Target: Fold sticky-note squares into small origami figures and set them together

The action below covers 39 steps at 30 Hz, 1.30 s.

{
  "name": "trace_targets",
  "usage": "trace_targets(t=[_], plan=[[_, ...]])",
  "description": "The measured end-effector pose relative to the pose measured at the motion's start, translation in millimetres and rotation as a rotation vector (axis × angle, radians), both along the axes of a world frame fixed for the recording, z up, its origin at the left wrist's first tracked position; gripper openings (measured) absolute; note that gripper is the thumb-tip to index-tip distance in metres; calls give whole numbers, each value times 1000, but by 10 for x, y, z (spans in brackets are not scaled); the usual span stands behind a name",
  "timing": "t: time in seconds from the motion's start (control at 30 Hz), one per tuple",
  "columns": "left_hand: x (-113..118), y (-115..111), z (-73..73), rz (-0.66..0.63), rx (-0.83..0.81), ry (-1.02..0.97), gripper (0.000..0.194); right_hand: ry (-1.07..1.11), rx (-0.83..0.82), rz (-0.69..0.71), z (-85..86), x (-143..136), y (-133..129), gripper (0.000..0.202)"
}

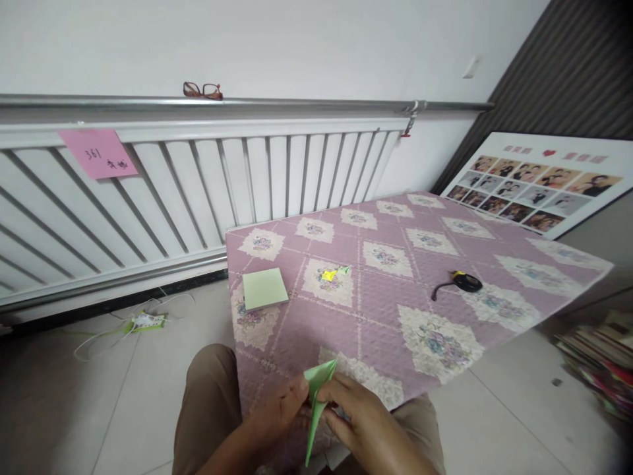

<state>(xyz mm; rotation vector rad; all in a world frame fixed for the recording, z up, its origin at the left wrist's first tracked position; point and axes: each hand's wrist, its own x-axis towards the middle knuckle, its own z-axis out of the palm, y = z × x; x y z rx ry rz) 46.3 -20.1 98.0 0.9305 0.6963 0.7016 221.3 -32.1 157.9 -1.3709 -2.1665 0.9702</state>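
Observation:
A folded sheet of green paper [319,389] is held between both hands, just above the near edge of the cloth-covered table. My left hand [284,412] is closed on the paper's left side, with the thumb near its top fold. On the right side, the fingers of my right hand [359,412] pinch the same paper. The paper has sharp creases, and one narrow point hangs down between the hands. Farther in on the table lie a small yellow folded paper piece [328,275] and a small green one [343,270], touching or nearly so.
A pad of pale green paper [265,288] lies at the table's left. Toward the right is a black and yellow tape measure [466,282] with a strap. A radiator [287,171] runs behind the floral tablecloth [380,323]. A photo board [524,185] leans at the far right.

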Motion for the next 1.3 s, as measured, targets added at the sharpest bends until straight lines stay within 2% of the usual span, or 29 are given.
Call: trace_targets(t=[0.1,0.23,0.53,0.87,1.1,1.23,1.3], plan=[[-13,-3,74,-49,56,-26,47,-48,-11,-21,24,-27,5,16],[-10,17,94,-131,-37,-44,51,25,-13,21,72,-53,19,20],[-2,47,69,-62,-82,-71,46,44,6,-10,24,5,-2,13],[28,45,86,-62,19,-80,45,25,-8,9,-43,-12,-32,21],[-40,84,208,-39,152,17,45,-111,-12,11,-67,10,-24,14],[-98,148,273,-30,154,20,42,-38,-24,33,-45,37,-21,11],[-125,194,306,-39,182,85,36,11,-48,36,-3,45,-24,9]])
